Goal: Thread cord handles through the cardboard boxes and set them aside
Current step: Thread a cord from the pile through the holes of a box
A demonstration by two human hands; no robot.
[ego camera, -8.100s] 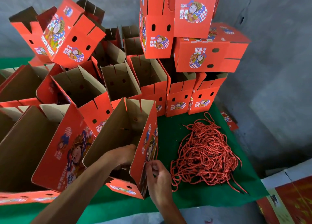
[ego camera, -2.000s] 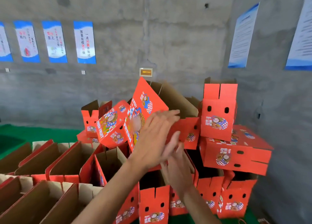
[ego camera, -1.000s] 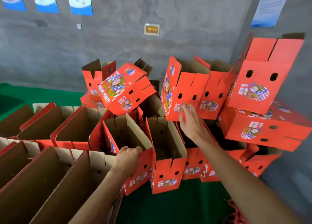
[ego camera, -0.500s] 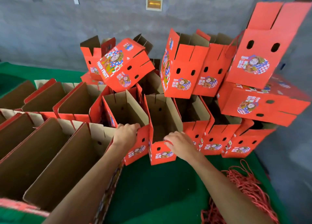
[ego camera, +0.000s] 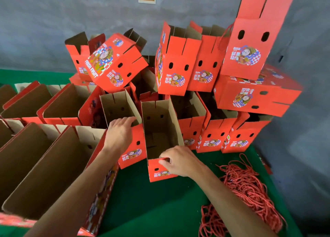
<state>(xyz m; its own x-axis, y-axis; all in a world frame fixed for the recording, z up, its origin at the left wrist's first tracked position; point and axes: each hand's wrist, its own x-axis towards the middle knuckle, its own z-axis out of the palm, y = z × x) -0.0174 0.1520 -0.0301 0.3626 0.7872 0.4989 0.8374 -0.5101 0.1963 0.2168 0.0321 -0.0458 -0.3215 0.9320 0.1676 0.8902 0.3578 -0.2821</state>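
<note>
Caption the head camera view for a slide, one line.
Right hand pinches the near rim of an open red box, left hand grips the neighbouring box; red cords wait on green cloth.

A packing workshop: bare concrete wall [ego camera: 178,7], green-covered table [ego camera: 153,201], stacked printed fruit boxes [ego camera: 257,97], loose cord heap [ego camera: 250,197].

tilted red box [ego camera: 114,63]: "FRESH FRUIT" | other box prints: Chinese characters, too small to read

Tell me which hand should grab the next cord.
Right, probably. The right hand is nearer the cord pile; the left hand, farther off, holds the neighbouring box.
</note>
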